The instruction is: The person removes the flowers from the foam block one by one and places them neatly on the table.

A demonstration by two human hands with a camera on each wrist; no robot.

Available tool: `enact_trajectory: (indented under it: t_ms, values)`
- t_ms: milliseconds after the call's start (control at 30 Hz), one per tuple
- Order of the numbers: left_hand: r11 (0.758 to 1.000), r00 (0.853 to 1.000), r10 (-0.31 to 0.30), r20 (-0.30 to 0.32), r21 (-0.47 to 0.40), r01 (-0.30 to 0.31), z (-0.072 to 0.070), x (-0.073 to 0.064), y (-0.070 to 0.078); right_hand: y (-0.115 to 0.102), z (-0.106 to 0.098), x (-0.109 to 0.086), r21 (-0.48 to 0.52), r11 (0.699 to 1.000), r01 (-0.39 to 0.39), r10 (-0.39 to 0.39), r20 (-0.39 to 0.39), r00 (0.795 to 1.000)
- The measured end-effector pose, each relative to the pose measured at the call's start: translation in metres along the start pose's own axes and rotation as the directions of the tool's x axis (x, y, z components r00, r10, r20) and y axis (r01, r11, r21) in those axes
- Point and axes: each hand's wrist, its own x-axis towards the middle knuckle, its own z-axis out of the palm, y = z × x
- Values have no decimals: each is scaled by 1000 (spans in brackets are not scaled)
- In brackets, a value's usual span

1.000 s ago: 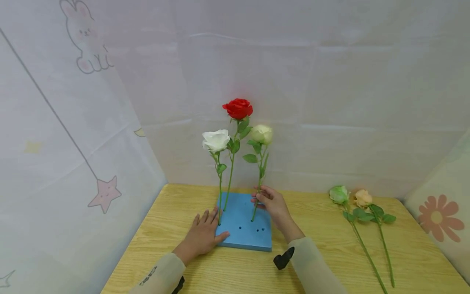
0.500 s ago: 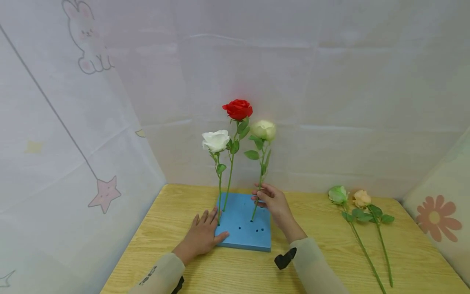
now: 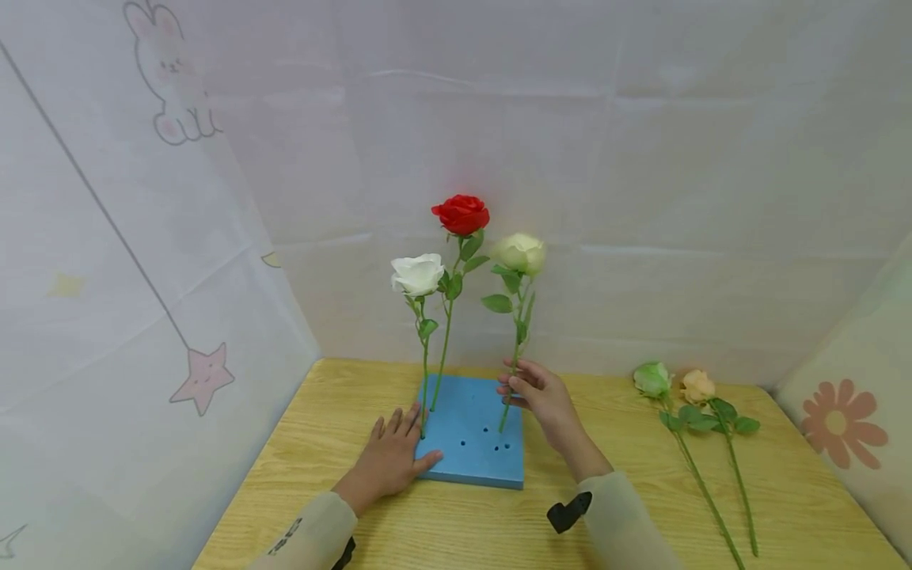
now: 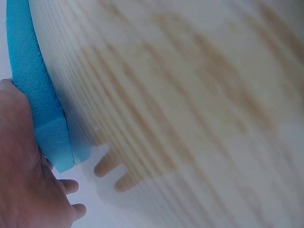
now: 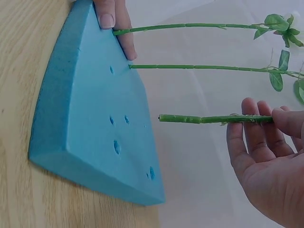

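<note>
My right hand (image 3: pixel 545 404) pinches the green stem (image 5: pixel 213 119) of a pale cream-green rose (image 3: pixel 521 253) between thumb and fingers. In the right wrist view the stem's lower end hangs free, apart from the blue foam block (image 5: pixel 104 95). My left hand (image 3: pixel 390 455) lies flat with spread fingers on the left edge of the block, thumb on its top. A white rose (image 3: pixel 417 275) and a taller red rose (image 3: pixel 461 214) stand in the block near that hand. Several small holes show in the block's top. In the left wrist view, the left hand (image 4: pixel 28 171) touches the block's side.
A light green rose (image 3: pixel 652 380) and a peach rose (image 3: pixel 697 386) lie side by side on the wooden table (image 3: pixel 456 530), at the right. Pale printed cloth (image 3: pixel 641 198) hangs behind and on both sides.
My right hand has moved slightly right with the cream-green rose. Its stem end has come away from a hole in the block, and that hole now shows. The left hand stays put.
</note>
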Motion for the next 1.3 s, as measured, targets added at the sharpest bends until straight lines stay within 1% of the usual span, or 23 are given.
enact_trajectory:
  t_ms: [167, 333, 433, 667, 733, 967, 1067, 1200, 1233, 1300]
  values:
    - [1000, 1000, 11, -2, -23, -11, -3, -1, 1, -1, -8, -8, -6, 1000, 1, -1, 7, 1000]
    - [1000, 1000, 21, -9, -11, -22, -2, -1, 0, -2, -17, -15, -29, 1000, -7, 7, 4, 1000]
    - [999, 1000, 27, -12, -18, -27, -2, -1, 0, -3, -23, -19, -39, 999, -1, 2, 7, 1000]
    - [1000, 1000, 0, 24, -10, 0, -6, -2, 2, -1, -36, -29, -86, 996, 3, -2, 14, 1000]
    - [1000, 1000, -2, 26, -8, 2, -5, -2, 2, -2, -39, -32, -98, 995, -2, 3, 11, 1000]
    - [1000, 1000, 12, -6, -19, -12, -1, 0, -1, -3, -51, -41, -142, 990, -18, 21, 19, 1000]
    - [1000, 1000, 10, -1, -11, -10, 3, 2, -3, -3, -57, -45, -167, 986, -22, 27, 27, 999]
    - [1000, 1000, 2, 6, -2, -2, 5, 2, -5, -1, -65, -50, -174, 984, -33, 39, 34, 999]
    - [1000, 1000, 4, 4, -16, -4, 5, 2, -5, -1, -68, -51, -176, 984, -36, 43, 37, 998]
    - [1000, 1000, 3, 7, -16, -3, 5, 2, -5, 0, -72, -54, -181, 983, -42, 51, 42, 998]
